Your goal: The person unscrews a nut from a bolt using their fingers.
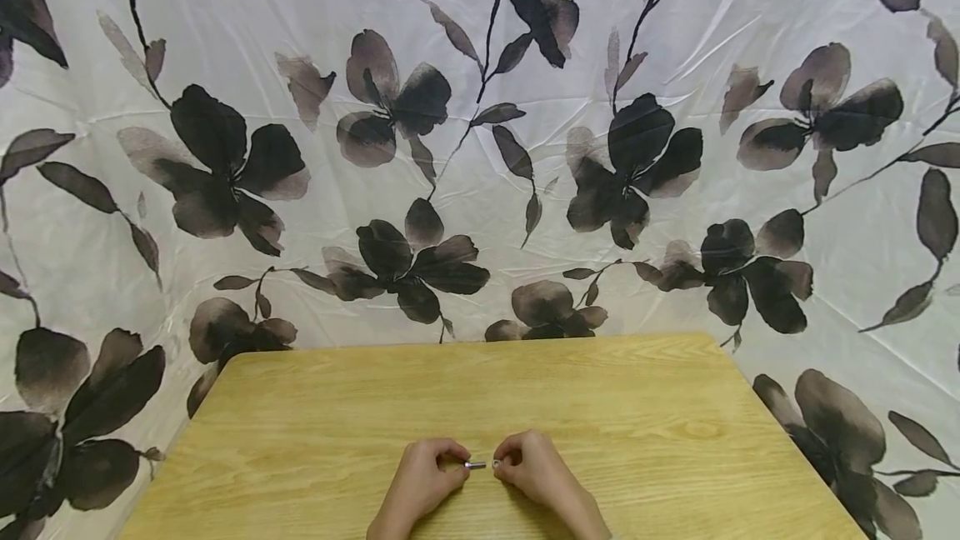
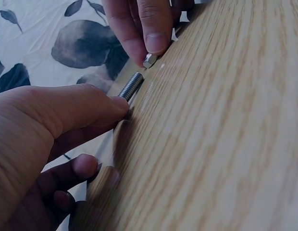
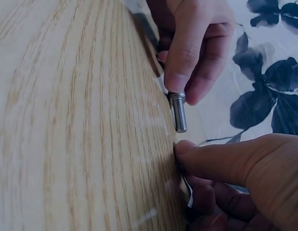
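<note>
Between thumb and index finger my left hand pinches a silver bolt, its threaded shank pointing right toward the other hand. The bolt's head end is hidden by the fingertips; a wider ring shows right beside them in the right wrist view. My right hand pinches a small silver nut at its fingertips. A short gap separates the nut from the bolt's free end, and the two roughly face each other. Both hands are low over the wooden table.
The table's rounded far corners and slanting side edges show in the head view. Behind and beside it hangs a white cloth printed with dark flowers.
</note>
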A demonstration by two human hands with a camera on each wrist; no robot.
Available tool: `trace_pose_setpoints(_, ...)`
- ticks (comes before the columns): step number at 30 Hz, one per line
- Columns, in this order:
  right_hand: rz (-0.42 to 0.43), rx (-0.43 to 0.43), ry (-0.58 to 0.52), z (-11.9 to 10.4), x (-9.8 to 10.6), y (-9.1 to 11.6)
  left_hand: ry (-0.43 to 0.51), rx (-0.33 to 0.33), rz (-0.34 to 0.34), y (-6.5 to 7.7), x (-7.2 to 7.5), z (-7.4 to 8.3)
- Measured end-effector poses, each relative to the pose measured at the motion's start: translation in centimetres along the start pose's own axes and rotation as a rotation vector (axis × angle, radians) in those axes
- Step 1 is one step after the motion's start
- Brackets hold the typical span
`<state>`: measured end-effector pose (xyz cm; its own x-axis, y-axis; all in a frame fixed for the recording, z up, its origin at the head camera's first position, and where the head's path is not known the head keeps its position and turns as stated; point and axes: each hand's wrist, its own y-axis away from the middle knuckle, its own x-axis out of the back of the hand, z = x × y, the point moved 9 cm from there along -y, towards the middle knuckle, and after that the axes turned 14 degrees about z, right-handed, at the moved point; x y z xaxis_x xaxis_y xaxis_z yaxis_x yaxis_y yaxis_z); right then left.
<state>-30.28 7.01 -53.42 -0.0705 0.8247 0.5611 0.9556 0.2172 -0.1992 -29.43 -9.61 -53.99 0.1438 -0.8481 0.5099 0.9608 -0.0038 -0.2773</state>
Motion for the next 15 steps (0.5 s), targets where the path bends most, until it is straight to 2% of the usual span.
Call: trace_pose_setpoints(15, -0.005, -0.007, -0.013, 0.0, -0.05, 0.11, 0.003, 0.012, -0.01, 0.12, 0.04, -0.19)
